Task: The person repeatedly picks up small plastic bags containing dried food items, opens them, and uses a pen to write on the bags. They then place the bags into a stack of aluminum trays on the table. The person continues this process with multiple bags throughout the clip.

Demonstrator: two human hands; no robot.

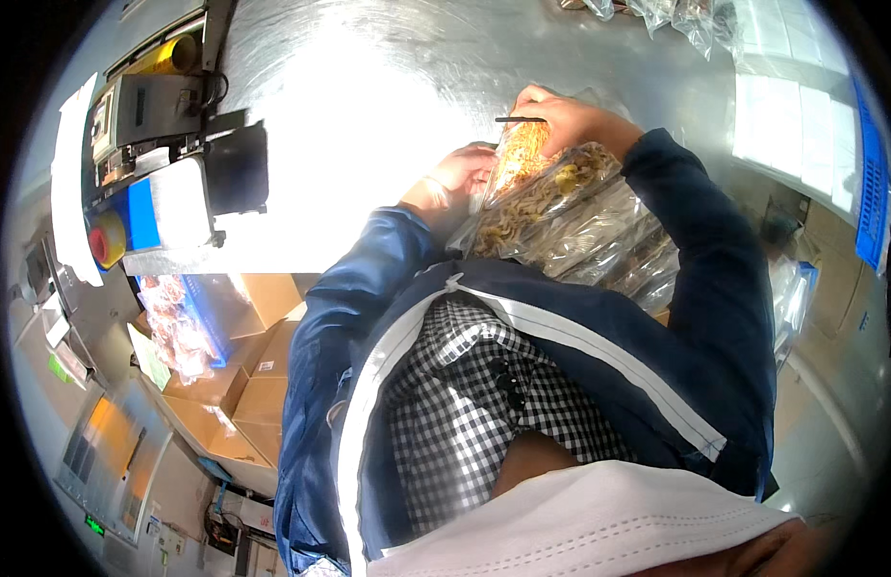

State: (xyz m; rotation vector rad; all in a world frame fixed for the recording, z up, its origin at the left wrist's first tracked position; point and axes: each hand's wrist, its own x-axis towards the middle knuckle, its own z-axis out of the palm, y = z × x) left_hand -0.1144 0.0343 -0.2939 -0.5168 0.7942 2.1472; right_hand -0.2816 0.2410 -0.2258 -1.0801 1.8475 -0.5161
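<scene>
Film shines and crinkles under both hands, and we see the packet of orange-yellow shreds (521, 159) lying on the metal table (388, 48), between left hand (458, 175) and right hand (572, 120). Our right hand arches over the packet's upper part, thumb and fingers moderately apart, perhaps to keep slippery wrapping from sliding; whether the fingers pinch the film, we cannot tell. A thin, straight, dark strip (519, 119) lies across the packet by those fingers, and we cannot tell if it is gripped. Our left hand meets the packet's left edge, seemingly as a brace from the opposite side; glare hides how tightly its fingers close.

Toward our body, just beside the packet, lies a clear bag of curled brown pieces (542, 204), knobbly and yellowish in places. Further glossy bags (604, 240) rest alongside it, their film creased into long pale ridges. Fine curved scratches mark the tabletop, and a boxy grey machine (152, 111) stands to our left, probably set aside for elbow room.
</scene>
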